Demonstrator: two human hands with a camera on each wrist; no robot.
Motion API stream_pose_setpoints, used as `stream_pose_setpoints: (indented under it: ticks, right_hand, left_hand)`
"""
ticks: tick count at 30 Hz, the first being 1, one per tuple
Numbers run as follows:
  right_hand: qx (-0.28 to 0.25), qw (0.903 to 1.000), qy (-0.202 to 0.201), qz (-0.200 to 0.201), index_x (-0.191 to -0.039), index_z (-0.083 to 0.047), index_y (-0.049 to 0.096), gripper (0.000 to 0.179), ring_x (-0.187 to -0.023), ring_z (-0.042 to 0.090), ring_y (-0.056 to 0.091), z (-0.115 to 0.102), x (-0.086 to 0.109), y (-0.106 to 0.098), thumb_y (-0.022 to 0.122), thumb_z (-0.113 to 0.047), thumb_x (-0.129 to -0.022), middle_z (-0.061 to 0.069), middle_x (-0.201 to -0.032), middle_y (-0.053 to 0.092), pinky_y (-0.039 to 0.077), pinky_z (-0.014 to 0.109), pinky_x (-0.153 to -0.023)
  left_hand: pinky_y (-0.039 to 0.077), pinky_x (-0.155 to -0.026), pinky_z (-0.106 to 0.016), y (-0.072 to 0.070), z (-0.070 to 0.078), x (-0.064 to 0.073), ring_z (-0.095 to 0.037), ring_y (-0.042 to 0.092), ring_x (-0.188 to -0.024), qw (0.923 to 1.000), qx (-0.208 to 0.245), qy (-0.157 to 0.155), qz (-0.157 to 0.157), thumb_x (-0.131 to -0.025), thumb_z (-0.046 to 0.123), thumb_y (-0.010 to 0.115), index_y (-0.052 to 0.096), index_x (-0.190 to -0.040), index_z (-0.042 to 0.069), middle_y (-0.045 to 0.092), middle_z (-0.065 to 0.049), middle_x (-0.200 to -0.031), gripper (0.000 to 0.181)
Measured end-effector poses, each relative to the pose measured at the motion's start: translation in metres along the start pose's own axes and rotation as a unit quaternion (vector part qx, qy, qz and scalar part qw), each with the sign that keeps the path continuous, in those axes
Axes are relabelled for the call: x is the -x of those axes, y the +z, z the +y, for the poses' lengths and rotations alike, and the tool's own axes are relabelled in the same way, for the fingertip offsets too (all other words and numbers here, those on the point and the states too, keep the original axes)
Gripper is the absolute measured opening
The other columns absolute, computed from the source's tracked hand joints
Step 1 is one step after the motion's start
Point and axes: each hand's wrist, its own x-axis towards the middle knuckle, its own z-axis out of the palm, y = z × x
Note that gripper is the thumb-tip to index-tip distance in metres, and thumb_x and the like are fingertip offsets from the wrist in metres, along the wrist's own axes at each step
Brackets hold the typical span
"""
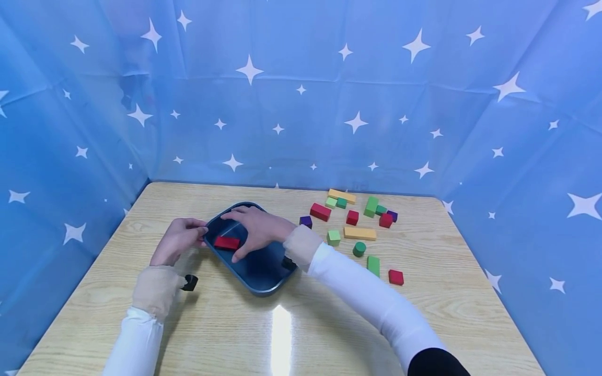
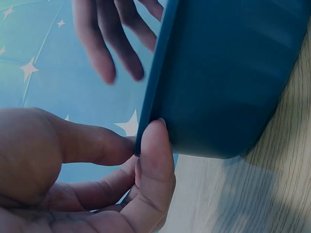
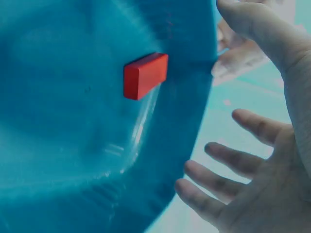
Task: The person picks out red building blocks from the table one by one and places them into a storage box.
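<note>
Where starry blue cloth (image 1: 287, 146) backs wood-grain table (image 1: 226, 324), left hand (image 1: 176, 242) pinches dark-blue plastic bin (image 1: 261, 269), right hand (image 1: 259, 230) spread; red oblong block (image 1: 227, 243) lies lengthwise left-to-right.

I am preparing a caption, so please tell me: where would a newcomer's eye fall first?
Probably on the dark blue bin on the table, left of centre, with a red block inside and the right hand open above it. The left hand pinches the bin's rim at the left. Next, scattered coloured blocks stand out to the right, before a starry blue curtain.
</note>
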Motion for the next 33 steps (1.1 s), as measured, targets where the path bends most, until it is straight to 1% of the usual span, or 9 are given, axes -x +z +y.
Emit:
stream_pose_setpoints:
  ticks: [4, 6, 12, 18, 20, 22, 27, 29, 33]
  right_hand:
    - [-0.009, 0.9993, -0.015, 0.033, -0.162, -0.035, 0.027, 0.106, -0.156, 0.031, 0.022, 0.007, 0.015, -0.004, 0.086, -0.057, -0.076, 0.003, -0.171, 0.019, 0.042, 0.055, -0.117]
    - [-0.004, 0.9986, -0.019, 0.050, -0.162, -0.036, 0.026, 0.109, -0.156, 0.031, 0.021, 0.012, 0.021, -0.006, 0.086, -0.059, -0.074, 0.002, -0.172, 0.017, 0.043, 0.056, -0.116]
    - [0.008, 0.9965, -0.016, 0.081, -0.162, -0.036, 0.024, 0.113, -0.157, 0.033, 0.017, 0.027, 0.036, -0.013, 0.085, -0.064, -0.072, 0.001, -0.173, 0.011, 0.037, 0.059, -0.120]
    - [0.019, 0.9939, 0.010, 0.108, -0.163, -0.036, 0.021, 0.117, -0.157, 0.038, 0.015, 0.046, 0.049, -0.022, 0.084, -0.068, -0.070, 0.005, -0.173, 0.009, 0.025, 0.064, -0.124]
    - [0.014, 0.9930, 0.023, 0.115, -0.163, -0.037, 0.020, 0.119, -0.157, 0.039, 0.014, 0.054, 0.052, -0.025, 0.084, -0.070, -0.069, 0.004, -0.174, 0.007, 0.021, 0.065, -0.125]
    - [0.007, 0.9916, 0.037, 0.123, -0.163, -0.038, 0.019, 0.119, -0.157, 0.040, 0.014, 0.064, 0.056, -0.027, 0.083, -0.072, -0.069, 0.004, -0.174, 0.006, 0.020, 0.067, -0.125]
    - [-0.012, 0.9883, 0.068, 0.136, -0.163, -0.042, 0.018, 0.117, -0.158, 0.042, 0.011, 0.090, 0.064, -0.030, 0.081, -0.075, -0.069, 0.002, -0.174, 0.003, 0.023, 0.071, -0.122]
    - [-0.020, 0.9871, 0.076, 0.139, -0.163, -0.041, 0.020, 0.116, -0.158, 0.041, 0.011, 0.099, 0.067, -0.031, 0.081, -0.073, -0.070, 0.003, -0.174, 0.004, 0.025, 0.071, -0.121]
    - [-0.023, 0.9854, 0.087, 0.144, -0.163, -0.037, 0.021, 0.115, -0.158, 0.041, 0.011, 0.117, 0.070, -0.032, 0.082, -0.071, -0.071, 0.006, -0.173, 0.007, 0.026, 0.069, -0.121]
  left_hand:
    - [0.062, -0.086, -0.037, 0.000, 0.000, 0.001, -0.017, 0.072, -0.084, 1.0000, -0.001, 0.001, 0.001, -0.107, 0.012, 0.046, 0.051, -0.139, -0.012, 0.060, -0.029, -0.125, 0.040]
    - [0.063, -0.085, -0.036, 0.000, 0.000, 0.001, -0.018, 0.072, -0.084, 1.0000, 0.002, 0.000, 0.001, -0.107, 0.012, 0.047, 0.051, -0.139, -0.012, 0.060, -0.029, -0.124, 0.040]
    - [0.062, -0.085, -0.035, 0.000, 0.000, 0.002, -0.017, 0.071, -0.083, 1.0000, 0.005, -0.004, -0.001, -0.107, 0.012, 0.047, 0.050, -0.140, -0.012, 0.059, -0.026, -0.123, 0.041]
    - [0.062, -0.085, -0.036, 0.001, 0.000, 0.002, -0.019, 0.072, -0.084, 1.0000, 0.000, -0.002, 0.001, -0.107, 0.012, 0.047, 0.050, -0.140, -0.012, 0.060, -0.024, -0.120, 0.040]
    - [0.062, -0.085, -0.036, 0.001, 0.000, 0.002, -0.019, 0.072, -0.084, 1.0000, 0.000, -0.002, 0.001, -0.107, 0.012, 0.047, 0.050, -0.140, -0.012, 0.060, -0.024, -0.120, 0.040]
    - [0.062, -0.085, -0.036, 0.001, 0.000, 0.002, -0.019, 0.072, -0.083, 1.0000, 0.000, -0.002, 0.002, -0.107, 0.012, 0.047, 0.050, -0.140, -0.012, 0.060, -0.024, -0.120, 0.040]
    - [0.062, -0.084, -0.036, 0.002, 0.000, 0.002, -0.019, 0.071, -0.083, 1.0000, 0.001, -0.004, 0.001, -0.107, 0.011, 0.047, 0.050, -0.140, -0.012, 0.059, -0.024, -0.120, 0.040]
    - [0.062, -0.084, -0.036, 0.002, 0.000, 0.002, -0.019, 0.072, -0.083, 1.0000, 0.002, -0.005, 0.002, -0.107, 0.011, 0.047, 0.049, -0.140, -0.011, 0.059, -0.024, -0.120, 0.040]
    - [0.062, -0.084, -0.036, 0.002, 0.000, 0.002, -0.018, 0.071, -0.082, 1.0000, 0.002, -0.006, 0.003, -0.108, 0.012, 0.047, 0.049, -0.140, -0.011, 0.059, -0.024, -0.120, 0.040]
